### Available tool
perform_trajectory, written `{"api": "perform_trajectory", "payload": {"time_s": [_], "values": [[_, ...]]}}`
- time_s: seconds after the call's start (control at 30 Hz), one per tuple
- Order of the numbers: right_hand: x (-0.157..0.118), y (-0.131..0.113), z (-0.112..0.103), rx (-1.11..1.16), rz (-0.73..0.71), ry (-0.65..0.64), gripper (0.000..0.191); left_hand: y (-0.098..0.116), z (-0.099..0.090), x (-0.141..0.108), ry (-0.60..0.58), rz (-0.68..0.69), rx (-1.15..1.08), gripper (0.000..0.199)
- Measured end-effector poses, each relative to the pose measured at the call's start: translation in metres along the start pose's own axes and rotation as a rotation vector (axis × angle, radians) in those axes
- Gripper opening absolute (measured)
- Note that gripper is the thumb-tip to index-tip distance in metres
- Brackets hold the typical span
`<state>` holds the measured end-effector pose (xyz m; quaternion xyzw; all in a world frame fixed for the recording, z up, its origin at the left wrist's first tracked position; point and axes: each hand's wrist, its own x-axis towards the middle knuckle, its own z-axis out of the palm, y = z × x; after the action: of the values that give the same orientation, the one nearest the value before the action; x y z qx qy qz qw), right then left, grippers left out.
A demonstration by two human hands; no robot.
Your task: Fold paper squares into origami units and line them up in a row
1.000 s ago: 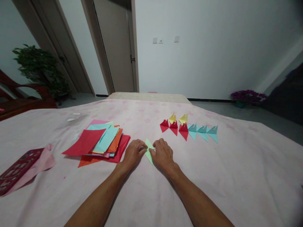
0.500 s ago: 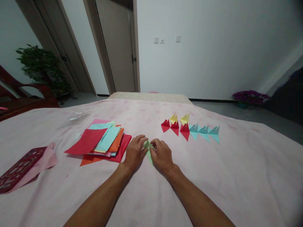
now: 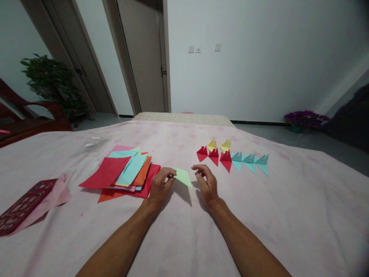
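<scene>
A light green folded paper (image 3: 183, 177) is pinched at its left corner by my left hand (image 3: 161, 187), held a little above the cloth with its shadow beneath. My right hand (image 3: 208, 186) is just right of the paper, apart from it, its fingers curved and parted with nothing between them. To the left of my left hand lies a pile of coloured paper sheets (image 3: 108, 172), red, blue, orange and pink. Beyond my right hand are folded paper figures: yellow (image 3: 225, 146), red (image 3: 226, 161) and light blue (image 3: 262, 164), set close together in rows.
A pink patterned cloth (image 3: 273, 227) covers the table. A dark red patterned packet (image 3: 25, 206) with pink material lies at the far left. Clear plastic wrapping (image 3: 99, 146) is behind the paper pile. Doors, a green plant (image 3: 53, 86) and purple flowers (image 3: 306, 118) stand beyond.
My right hand has let go of the green paper and moved slightly right, its fingers parting. The paper, upright between both hands before, is now turned flatter in my left hand.
</scene>
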<state>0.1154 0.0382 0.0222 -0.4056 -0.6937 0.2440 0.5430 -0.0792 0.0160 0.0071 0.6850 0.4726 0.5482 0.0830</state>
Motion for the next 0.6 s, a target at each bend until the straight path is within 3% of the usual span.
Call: {"api": "perform_trajectory", "payload": {"time_s": [0.07,0.17,0.33,0.6], "values": [[0.001,0.0002,-0.002,-0.061,0.011,-0.065,0.032,-0.0011,0.0016,-0.0001,0.001,-0.061,-0.031,0.012],[0.0016,-0.0005,-0.0008,-0.205,-0.098,-0.192,0.043,-0.0022,0.0045,-0.0004,-0.064,-0.116,-0.081,0.012],[0.0021,0.0012,0.0006,-0.45,-0.265,-0.362,0.021,-0.0023,0.0065,-0.0016,-0.253,-0.123,-0.055,0.017],[0.0004,0.0049,-0.0027,-0.656,-0.268,-0.496,0.014,0.0054,0.0005,-0.0016,-0.445,0.031,0.248,0.008]]}}
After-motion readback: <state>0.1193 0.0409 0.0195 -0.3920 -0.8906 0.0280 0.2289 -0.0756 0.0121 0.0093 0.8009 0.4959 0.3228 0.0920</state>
